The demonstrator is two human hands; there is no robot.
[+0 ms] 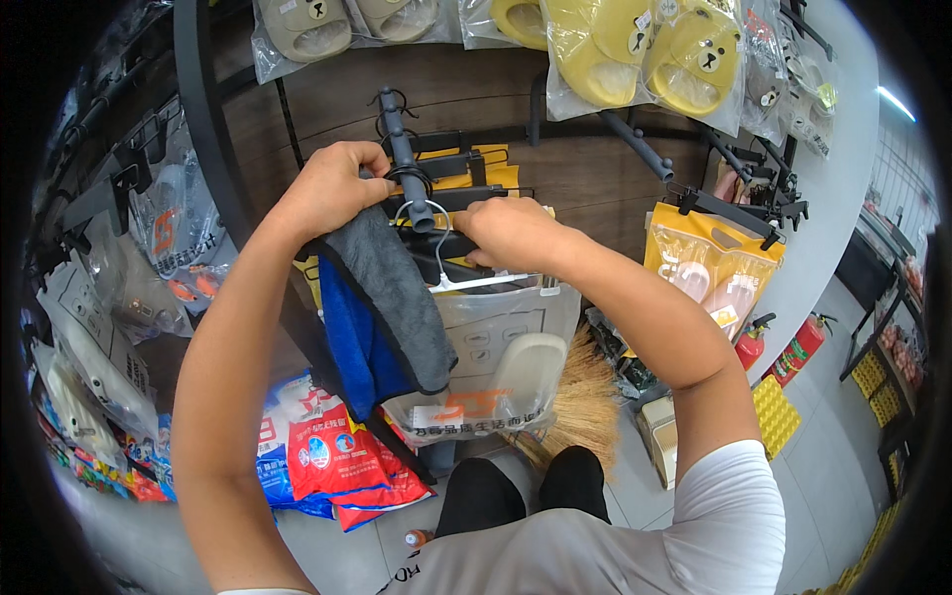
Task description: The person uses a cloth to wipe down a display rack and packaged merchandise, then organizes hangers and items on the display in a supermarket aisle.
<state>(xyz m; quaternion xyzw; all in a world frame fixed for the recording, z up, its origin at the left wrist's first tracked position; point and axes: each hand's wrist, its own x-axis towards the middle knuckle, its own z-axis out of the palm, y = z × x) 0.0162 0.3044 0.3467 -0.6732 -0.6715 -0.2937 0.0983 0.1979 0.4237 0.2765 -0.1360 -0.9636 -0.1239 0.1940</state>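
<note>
A grey and blue plush cloth (390,286) hangs from my left hand (335,186), which pinches its top corner beside a dark metal display rod (401,152). My right hand (513,234) is just right of the rod's end, over a white plastic hanger (476,282); its fingertips are partly hidden, so what it grips cannot be told. The hanger's hook loops around the rod end. From the hanger hangs a clear plastic bag (483,364) with a pale slipper in it, partly behind the cloth. Dark hangers and yellow packaging sit behind both hands.
Bagged yellow slippers (602,52) hang above. Another rod (636,145) and a yellow slipper package (714,260) are at right. Below stand a straw broom (587,394) and red and blue detergent bags (335,454). Fire extinguishers (799,349) stand farther right. Bagged slippers (97,349) hang at left.
</note>
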